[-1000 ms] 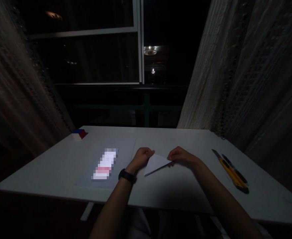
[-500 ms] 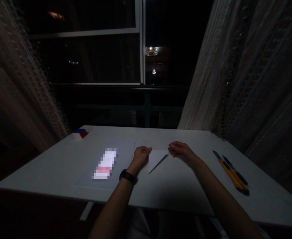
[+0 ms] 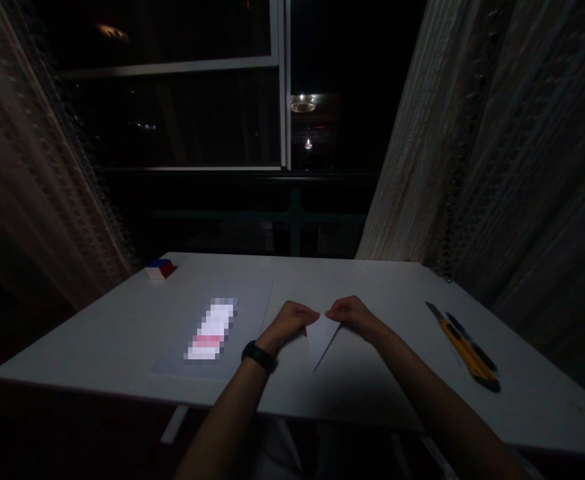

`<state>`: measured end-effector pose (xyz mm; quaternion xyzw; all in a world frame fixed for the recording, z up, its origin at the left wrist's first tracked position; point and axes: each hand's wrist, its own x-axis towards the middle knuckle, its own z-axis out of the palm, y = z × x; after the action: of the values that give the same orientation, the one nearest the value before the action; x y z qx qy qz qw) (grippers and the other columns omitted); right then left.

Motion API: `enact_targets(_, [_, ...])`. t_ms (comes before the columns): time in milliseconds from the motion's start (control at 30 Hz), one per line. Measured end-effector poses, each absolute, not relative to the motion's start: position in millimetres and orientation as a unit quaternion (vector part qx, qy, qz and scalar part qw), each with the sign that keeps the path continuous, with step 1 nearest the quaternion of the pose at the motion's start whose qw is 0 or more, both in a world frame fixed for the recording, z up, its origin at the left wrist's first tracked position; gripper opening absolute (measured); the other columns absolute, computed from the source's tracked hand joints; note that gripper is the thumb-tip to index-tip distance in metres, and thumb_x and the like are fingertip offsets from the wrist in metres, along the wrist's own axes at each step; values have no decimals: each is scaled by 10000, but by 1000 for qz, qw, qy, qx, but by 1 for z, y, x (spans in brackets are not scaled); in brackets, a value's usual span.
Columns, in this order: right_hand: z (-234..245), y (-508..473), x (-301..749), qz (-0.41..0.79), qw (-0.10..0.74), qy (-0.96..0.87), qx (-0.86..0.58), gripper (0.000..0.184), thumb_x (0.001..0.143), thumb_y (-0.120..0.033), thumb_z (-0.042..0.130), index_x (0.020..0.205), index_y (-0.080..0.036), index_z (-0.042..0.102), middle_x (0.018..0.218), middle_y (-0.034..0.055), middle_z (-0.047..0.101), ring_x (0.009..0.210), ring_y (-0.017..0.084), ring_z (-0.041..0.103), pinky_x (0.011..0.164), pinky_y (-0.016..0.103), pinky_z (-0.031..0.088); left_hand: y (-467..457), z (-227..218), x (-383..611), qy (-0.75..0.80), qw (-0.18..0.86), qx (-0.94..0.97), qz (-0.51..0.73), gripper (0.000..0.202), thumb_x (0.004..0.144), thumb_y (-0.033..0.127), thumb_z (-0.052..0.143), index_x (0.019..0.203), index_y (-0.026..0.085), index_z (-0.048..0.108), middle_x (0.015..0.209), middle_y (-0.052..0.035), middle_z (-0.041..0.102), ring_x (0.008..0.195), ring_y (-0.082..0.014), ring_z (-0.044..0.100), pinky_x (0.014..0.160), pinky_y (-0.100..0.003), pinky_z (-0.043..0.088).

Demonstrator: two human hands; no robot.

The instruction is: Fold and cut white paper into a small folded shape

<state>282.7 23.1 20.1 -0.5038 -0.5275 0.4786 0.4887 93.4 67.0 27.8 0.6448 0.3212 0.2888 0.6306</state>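
Observation:
A small folded piece of white paper (image 3: 321, 339) hangs between my two hands, its pointed corner toward me. My left hand (image 3: 292, 321), with a dark band on the wrist, pinches its upper left edge between thumb and fingers. On the upper right edge my right hand (image 3: 351, 313) has a matching pinch. The two thumb tips are close together but apart. Dim light hides the finer folds and some of the fingertips.
A lit phone (image 3: 211, 329), its screen blurred out, lies on a larger paper sheet (image 3: 252, 300) at the left. The white table (image 3: 122, 347) also bears a red, white and blue block (image 3: 160, 269), a yellow utility knife (image 3: 465, 352) and a dark pen-like object (image 3: 472, 341).
Both hands have come closer together, the left moving right and the right slightly left and down. The paper has shifted right and toward me, and turned so its point faces me.

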Motion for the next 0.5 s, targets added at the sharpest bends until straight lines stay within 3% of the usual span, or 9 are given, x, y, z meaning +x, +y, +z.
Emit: enact_targets(500, [40,15,301,479,503,-515,-502,177,494,-275,770,532,-128,679,493,19,592,508,116,486,542,269,338,67,33,89,246,727,592,246,248,623,275,710,681,38,664,626,-133,671,543,-177,633,540,-274,495])
